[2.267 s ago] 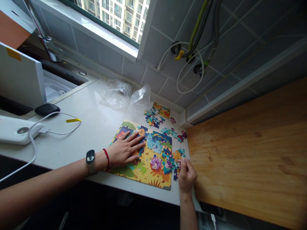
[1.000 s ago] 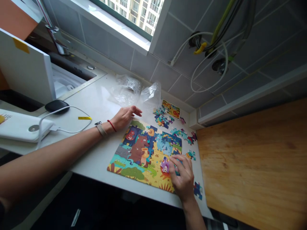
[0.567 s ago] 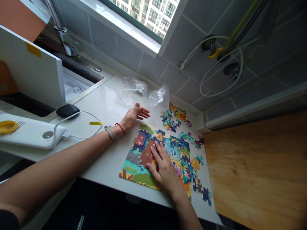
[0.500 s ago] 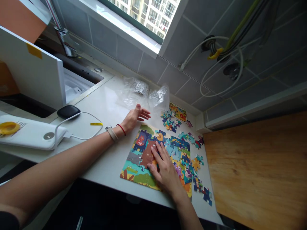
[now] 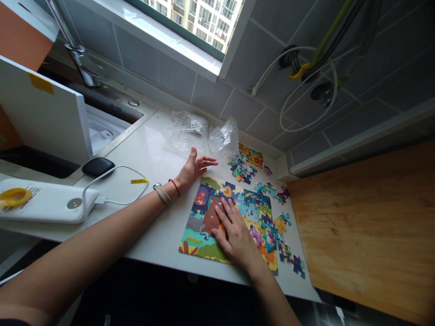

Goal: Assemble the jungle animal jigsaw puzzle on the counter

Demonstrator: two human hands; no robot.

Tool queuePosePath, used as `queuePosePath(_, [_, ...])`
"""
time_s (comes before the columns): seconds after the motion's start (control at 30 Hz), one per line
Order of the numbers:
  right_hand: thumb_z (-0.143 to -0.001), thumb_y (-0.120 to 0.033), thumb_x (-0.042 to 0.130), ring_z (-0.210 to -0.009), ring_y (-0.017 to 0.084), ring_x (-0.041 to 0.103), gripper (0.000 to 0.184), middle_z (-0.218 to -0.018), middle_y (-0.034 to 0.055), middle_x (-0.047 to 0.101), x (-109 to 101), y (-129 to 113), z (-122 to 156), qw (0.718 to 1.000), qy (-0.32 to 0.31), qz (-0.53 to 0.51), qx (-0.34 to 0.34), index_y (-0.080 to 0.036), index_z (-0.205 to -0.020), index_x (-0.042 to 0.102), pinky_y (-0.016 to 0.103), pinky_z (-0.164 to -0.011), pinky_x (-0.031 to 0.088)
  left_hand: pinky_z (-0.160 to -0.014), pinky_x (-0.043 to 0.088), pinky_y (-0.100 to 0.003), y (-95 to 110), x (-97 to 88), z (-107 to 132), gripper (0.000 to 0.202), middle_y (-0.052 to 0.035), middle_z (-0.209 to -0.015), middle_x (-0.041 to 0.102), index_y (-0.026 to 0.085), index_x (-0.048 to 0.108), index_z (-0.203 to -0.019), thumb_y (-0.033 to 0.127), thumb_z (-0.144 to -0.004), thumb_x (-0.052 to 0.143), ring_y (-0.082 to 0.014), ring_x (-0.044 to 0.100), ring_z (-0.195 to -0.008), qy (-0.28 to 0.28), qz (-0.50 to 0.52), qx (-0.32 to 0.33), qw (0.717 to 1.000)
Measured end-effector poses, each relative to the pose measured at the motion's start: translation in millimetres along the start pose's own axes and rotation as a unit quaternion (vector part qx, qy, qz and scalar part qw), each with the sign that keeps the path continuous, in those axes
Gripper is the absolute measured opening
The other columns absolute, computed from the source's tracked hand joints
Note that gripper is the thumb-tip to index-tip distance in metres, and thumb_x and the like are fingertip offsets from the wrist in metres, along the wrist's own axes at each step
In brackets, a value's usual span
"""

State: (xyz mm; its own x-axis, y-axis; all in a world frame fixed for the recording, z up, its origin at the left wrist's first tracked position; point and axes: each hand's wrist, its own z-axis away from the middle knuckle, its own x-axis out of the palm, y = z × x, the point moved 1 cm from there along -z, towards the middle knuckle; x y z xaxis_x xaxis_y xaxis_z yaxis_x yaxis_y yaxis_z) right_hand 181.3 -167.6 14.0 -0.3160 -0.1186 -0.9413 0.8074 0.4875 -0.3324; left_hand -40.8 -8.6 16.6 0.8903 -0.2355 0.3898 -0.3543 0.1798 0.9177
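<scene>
Left hand [image 5: 193,171]: open, fingers spread, thumb up, holding nothing. It sits just above the top edge of the jigsaw puzzle [image 5: 199,240], beside the clear plastic bag [image 5: 190,133]. Can't tell if its edge touches the worktop [image 5: 146,151]. Beige watch band [image 5: 162,194] and red string [image 5: 174,186] on that wrist.

Right hand [image 5: 234,233]: flat on the puzzle, palm down, fingers spread wide, no piece visible in it. Fingertips are on the brown section [image 5: 211,222] at the puzzle's middle.

Puzzle lies flat on the worktop, near its front edge, mostly assembled on the left. Right side is a jumble of pieces, partly hidden by the right hand.

Loose puzzle pieces [image 5: 281,224] are scattered along its right side, with a single blue piece [image 5: 298,266] lower down. Another cluster of pieces [image 5: 240,168] lies above the puzzle, next to a small picture card [image 5: 250,155].

Also on the worktop: power bank [image 5: 44,206] with white cable [image 5: 115,181], black oval device [image 5: 98,167], and yellow tag [image 5: 139,181]. To the right, a wooden board [image 5: 360,217] sits just beside the worktop.
</scene>
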Motion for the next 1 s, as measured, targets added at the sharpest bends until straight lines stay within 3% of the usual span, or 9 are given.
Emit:
queuePosePath(0.23, [-0.102,-0.037,0.059,-0.16,0.033,0.026,0.065,-0.171,0.0119,0.033,4.8,-3.1,-1.0,0.999,0.03,-0.005,0.012,-0.023,-0.162,0.041,0.062,-0.125,0.035,-0.109,0.041,-0.05,1.1,0.8,0.9,0.089,-0.0135,-0.124,0.077,0.022,0.074,-0.106,0.095,-0.084,0.028,-0.0351,0.058,-0.135,0.004,0.034,-0.024,0.999])
queuePosePath(0.37, [-0.103,-0.045,0.058,-0.16,0.033,0.027,0.064,-0.17,0.0135,0.034,4.7,-3.0,-2.0,1.0,0.025,-0.008,0.013,-0.021,-0.16,0.044,0.062,-0.124,0.035,-0.107,0.044,-0.047,0.7,0.4,0.6,0.089,-0.0131,-0.123,0.077,0.021,0.073,-0.106,0.095,-0.084,0.029,-0.0341,0.062,-0.132,0.014,0.043,-0.033,0.998])
queuePosePath(0.5, [-0.102,-0.054,0.059,-0.16,0.032,0.026,0.068,-0.171,0.011,0.033,3.7,-3.3,-2.0,1.0,0.021,-0.011,0.019,-0.026,-0.162,0.041,0.062,-0.124,0.034,-0.104,0.047,-0.044,-1.4,-1.4,-0.1,0.091,-0.0137,-0.121,0.078,0.02,0.072,-0.108,0.096,-0.084,0.028,-0.0324,0.065,-0.127,0.015,0.04,-0.032,0.999])
queuePosePath(0.73, [-0.099,-0.05,0.065,-0.158,0.032,0.031,0.065,-0.169,0.009,0.038,5.8,-4.6,-3.6,0.997,0.045,-0.043,0.036,-0.029,-0.158,0.047,0.062,-0.124,0.035,-0.102,0.05,-0.041,-4.8,-6.3,-1.4,0.089,-0.014,-0.115,0.079,0.02,0.071,-0.11,0.094,-0.086,0.028,-0.0294,0.071,-0.118,0.003,0.046,-0.03,0.999])
queuePosePath(0.87, [-0.096,-0.054,0.068,-0.157,0.033,0.035,0.065,-0.165,0.011,0.044,6.1,-2.6,0.0,0.992,0.103,-0.067,0.02,-0.027,-0.153,0.055,0.061,-0.123,0.038,-0.099,0.052,-0.04,-3.9,-7.9,1.1,0.086,-0.0132,-0.114,0.079,0.022,0.071,-0.109,0.094,-0.086,0.03,-0.0291,0.072,-0.116,-0.001,0.027,-0.028,0.999])
queuePosePath(1.0, [-0.105,-0.042,0.055,-0.15,0.03,0.047,0.044,-0.151,0.0139,0.061,1.2,-5.3,7.6,0.968,0.238,-0.08,0.025,-0.02,-0.142,0.065,0.057,-0.118,0.047,-0.095,0.054,-0.041,-3.3,-8.6,3.9,0.082,-0.0128,-0.111,0.078,0.022,0.07,-0.108,0.092,-0.086,0.033,-0.0293,0.073,-0.113,-0.007,0.005,-0.016,1.0])
